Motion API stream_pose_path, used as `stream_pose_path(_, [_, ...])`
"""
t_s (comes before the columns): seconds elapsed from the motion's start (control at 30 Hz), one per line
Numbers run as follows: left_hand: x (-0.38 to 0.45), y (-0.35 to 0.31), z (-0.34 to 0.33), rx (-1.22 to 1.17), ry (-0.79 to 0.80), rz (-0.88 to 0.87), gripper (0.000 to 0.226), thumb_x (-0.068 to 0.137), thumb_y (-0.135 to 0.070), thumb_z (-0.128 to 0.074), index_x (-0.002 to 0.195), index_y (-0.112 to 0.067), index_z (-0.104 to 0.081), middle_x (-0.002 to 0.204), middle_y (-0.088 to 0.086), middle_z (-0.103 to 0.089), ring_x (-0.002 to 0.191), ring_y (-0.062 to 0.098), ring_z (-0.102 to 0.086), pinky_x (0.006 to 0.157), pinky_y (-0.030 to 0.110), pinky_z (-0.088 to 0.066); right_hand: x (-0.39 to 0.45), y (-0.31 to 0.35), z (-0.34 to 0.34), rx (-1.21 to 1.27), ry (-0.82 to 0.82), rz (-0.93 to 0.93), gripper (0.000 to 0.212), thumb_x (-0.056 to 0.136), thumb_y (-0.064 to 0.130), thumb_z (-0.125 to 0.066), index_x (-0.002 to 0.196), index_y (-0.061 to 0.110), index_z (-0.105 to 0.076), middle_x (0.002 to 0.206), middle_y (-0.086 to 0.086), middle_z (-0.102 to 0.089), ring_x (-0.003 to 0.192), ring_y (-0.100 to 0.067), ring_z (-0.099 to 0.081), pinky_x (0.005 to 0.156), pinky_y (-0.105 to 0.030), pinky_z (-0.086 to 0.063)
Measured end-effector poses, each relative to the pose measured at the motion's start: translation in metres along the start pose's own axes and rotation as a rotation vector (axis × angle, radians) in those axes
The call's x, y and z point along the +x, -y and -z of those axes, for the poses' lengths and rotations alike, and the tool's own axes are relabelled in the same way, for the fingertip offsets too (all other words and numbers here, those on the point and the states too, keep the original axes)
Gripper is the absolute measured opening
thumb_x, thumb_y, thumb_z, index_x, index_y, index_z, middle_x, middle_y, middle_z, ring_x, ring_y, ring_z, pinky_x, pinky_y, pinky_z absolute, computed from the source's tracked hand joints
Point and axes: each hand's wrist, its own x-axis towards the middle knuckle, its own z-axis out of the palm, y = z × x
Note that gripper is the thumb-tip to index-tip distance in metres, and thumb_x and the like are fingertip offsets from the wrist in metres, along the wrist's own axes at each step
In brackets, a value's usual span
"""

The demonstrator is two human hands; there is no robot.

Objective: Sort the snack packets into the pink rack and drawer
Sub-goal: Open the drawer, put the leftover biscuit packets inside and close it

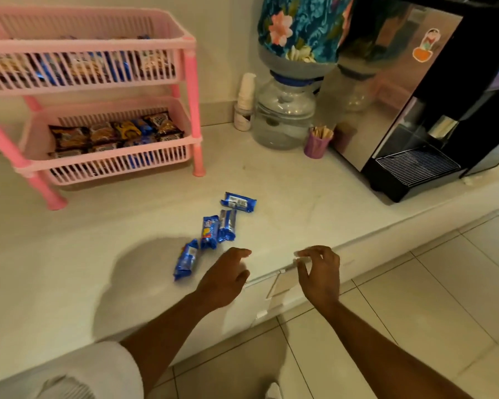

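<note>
Four blue snack packets (pixel 213 231) lie loose on the white countertop (pixel 300 197), in front of the pink rack (pixel 182 61), whose two tiers already hold packets. The left hand (pixel 225 276) and right hand (pixel 319 272) hover near the counter edge, fingers loosely curled, holding nothing. The pick-up step is judged pending: next, reach forward and grasp the nearest glossy, crinkled packet (pixel 186 259).

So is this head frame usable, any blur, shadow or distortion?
Head view: both hands are motion-smeared, the left hand more than the right hand; a soft shadow lies on the counter beside the blue packets; wide-angle bending curves the pink rack.
</note>
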Motion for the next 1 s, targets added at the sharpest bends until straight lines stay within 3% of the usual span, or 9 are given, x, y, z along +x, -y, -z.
stream_pose_path(0.17, [0.02, -0.005, -0.039, 0.279, -0.015, -0.019, 0.066, 0.099, -0.037, -0.047, 0.155, -0.019, -0.019, 0.162, 0.0, -0.021, 0.149, 0.019, -0.02, 0.12, 0.031, -0.019, 0.009, -0.045, -0.005, 0.317, 0.052, -0.2, 0.012, 0.093, 0.021, -0.067, 0.104, 0.023, -0.064, 0.111, 0.002, -0.054, 0.1, -0.015, -0.058, 0.088, -0.03, -0.05])
stream_pose_path(0.27, [0.023, 0.009, -0.053, 0.611, -0.019, -0.11, 0.072, 0.097, -0.051, -0.026, 0.157, -0.017, -0.006, 0.165, 0.001, -0.001, 0.153, 0.023, -0.001, 0.123, 0.042, -0.017, 0.024, -0.051, -0.007, 0.732, 0.057, -0.608, 0.005, 0.093, 0.017, -0.067, 0.097, 0.016, -0.064, 0.1, -0.001, -0.065, 0.088, -0.017, -0.065, 0.084, -0.038, -0.056])
stream_pose_path(0.33, [0.025, 0.015, -0.058, 0.677, 0.012, -0.081, 0.073, 0.097, -0.052, -0.024, 0.157, -0.019, 0.003, 0.165, 0.0, 0.008, 0.152, 0.023, 0.008, 0.124, 0.042, -0.012, 0.033, -0.052, -0.009, 1.052, 0.117, -0.858, 0.008, 0.094, 0.013, -0.065, 0.1, 0.008, -0.068, 0.088, -0.004, -0.064, 0.075, -0.015, -0.061, 0.077, -0.035, -0.055])
stream_pose_path(0.4, [0.026, 0.014, -0.059, 0.694, 0.01, -0.067, 0.074, 0.096, -0.051, -0.022, 0.156, -0.021, 0.007, 0.164, -0.002, 0.013, 0.151, 0.023, 0.012, 0.124, 0.04, -0.005, 0.037, -0.055, -0.012, 1.191, 0.168, -0.922, 0.006, 0.097, 0.01, -0.06, 0.1, 0.007, -0.065, 0.082, -0.005, -0.058, 0.07, -0.015, -0.057, 0.069, -0.031, -0.053])
stream_pose_path(0.47, [0.027, 0.012, -0.061, 0.709, 0.003, -0.059, 0.073, 0.095, -0.052, -0.018, 0.156, -0.022, 0.008, 0.163, -0.003, 0.015, 0.15, 0.023, 0.015, 0.122, 0.038, 0.0, 0.038, -0.06, -0.011, 1.282, 0.225, -0.925, 0.006, 0.101, 0.009, -0.055, 0.098, 0.009, -0.061, 0.082, -0.005, -0.056, 0.071, -0.016, -0.058, 0.071, -0.031, -0.053])
stream_pose_path(0.6, [0.026, 0.012, -0.063, 0.713, -0.006, -0.037, 0.073, 0.094, -0.055, -0.013, 0.156, -0.023, 0.007, 0.163, -0.004, 0.015, 0.15, 0.022, 0.015, 0.122, 0.038, 0.0, 0.046, -0.066, -0.001, 1.396, 0.292, -0.979, 0.013, 0.101, 0.007, -0.054, 0.105, 0.001, -0.065, 0.098, -0.011, -0.07, 0.095, -0.023, -0.067, 0.094, -0.041, -0.055])
stream_pose_path(0.73, [0.028, 0.013, -0.062, 0.73, 0.002, -0.042, 0.072, 0.096, -0.054, -0.017, 0.156, -0.024, 0.008, 0.163, -0.005, 0.016, 0.15, 0.021, 0.016, 0.121, 0.038, 0.0, 0.05, -0.068, 0.001, 1.38, 0.361, -1.015, 0.015, 0.1, 0.008, -0.055, 0.11, 0.004, -0.066, 0.099, -0.011, -0.07, 0.088, -0.022, -0.068, 0.082, -0.038, -0.056])
stream_pose_path(0.87, [0.029, 0.016, -0.062, 0.719, 0.02, -0.036, 0.073, 0.1, -0.048, -0.03, 0.156, -0.024, 0.011, 0.162, -0.006, 0.019, 0.15, 0.02, 0.018, 0.123, 0.04, -0.001, 0.045, -0.071, -0.003, 1.285, 0.333, -1.049, 0.01, 0.095, 0.017, -0.067, 0.097, 0.008, -0.066, 0.081, -0.005, -0.068, 0.075, -0.017, -0.064, 0.07, -0.034, -0.055])
stream_pose_path(1.0, [0.028, 0.013, -0.061, 0.701, 0.027, -0.038, 0.073, 0.1, -0.047, -0.031, 0.155, -0.024, 0.01, 0.161, -0.005, 0.018, 0.148, 0.02, 0.018, 0.121, 0.039, 0.001, 0.031, -0.073, 0.003, 1.073, 0.325, -1.039, 0.014, 0.09, 0.012, -0.072, 0.086, 0.005, -0.061, 0.071, -0.01, -0.058, 0.063, -0.018, -0.054, 0.062, -0.029, -0.052])
